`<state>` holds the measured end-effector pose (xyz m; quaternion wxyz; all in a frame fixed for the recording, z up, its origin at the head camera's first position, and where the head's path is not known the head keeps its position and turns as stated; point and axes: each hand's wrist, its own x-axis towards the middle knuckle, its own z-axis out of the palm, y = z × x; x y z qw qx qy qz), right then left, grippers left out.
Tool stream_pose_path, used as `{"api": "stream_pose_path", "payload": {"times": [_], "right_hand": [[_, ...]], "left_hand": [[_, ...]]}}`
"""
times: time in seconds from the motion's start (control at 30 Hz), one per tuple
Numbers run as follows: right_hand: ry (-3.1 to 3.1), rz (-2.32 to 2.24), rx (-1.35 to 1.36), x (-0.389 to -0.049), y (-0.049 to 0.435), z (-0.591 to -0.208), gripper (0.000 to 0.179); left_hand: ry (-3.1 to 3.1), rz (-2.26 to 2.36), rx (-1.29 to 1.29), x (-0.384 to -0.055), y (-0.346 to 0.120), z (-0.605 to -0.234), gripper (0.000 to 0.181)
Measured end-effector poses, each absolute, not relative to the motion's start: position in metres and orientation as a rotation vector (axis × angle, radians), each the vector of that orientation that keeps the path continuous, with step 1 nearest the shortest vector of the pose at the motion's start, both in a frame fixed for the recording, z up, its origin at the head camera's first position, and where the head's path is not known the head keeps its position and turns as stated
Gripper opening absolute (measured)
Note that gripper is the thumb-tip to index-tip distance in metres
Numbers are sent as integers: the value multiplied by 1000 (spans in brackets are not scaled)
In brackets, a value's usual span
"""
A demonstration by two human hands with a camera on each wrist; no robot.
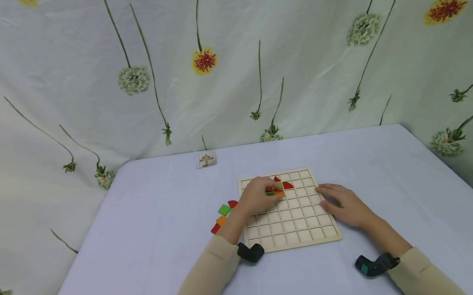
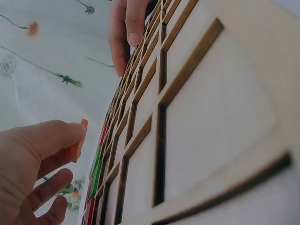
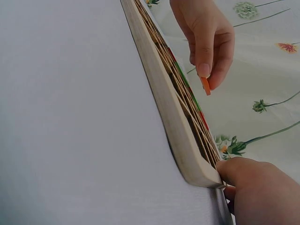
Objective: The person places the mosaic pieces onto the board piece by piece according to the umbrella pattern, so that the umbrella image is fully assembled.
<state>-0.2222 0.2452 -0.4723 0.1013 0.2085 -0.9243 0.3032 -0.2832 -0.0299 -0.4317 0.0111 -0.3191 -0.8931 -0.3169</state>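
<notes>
My left hand (image 1: 260,196) is over the upper part of a wooden grid board (image 1: 295,237), pinching a small orange tile (image 2: 80,140) between thumb and index finger. In the left wrist view the tile is held just off the board. Near those fingers, a red triangle tile (image 1: 276,179), a green tile (image 1: 279,184) and a red quarter-round tile (image 1: 288,185) lie in the grid. Part of this group is hidden by the hand. My right hand (image 1: 346,205) rests at the board's right edge, its thumb and fingers touching the rim.
Left of the board lie a loose red quarter-round tile (image 1: 232,203), a green tile (image 1: 223,210), an orange tile (image 1: 221,220) and a red tile (image 1: 215,228), partly beside the left forearm. A printed pattern card (image 1: 205,159) lies at the back of the white-covered table (image 1: 143,255).
</notes>
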Motion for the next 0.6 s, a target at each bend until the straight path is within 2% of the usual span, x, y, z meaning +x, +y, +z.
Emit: {"api": "stream_pose_path", "payload": {"times": [0.6], "right_hand": [[-2743,887,597,-221,245,-471,44]], "left_hand": [[-2763,-958,-973,-282,-26,-445,16]]}}
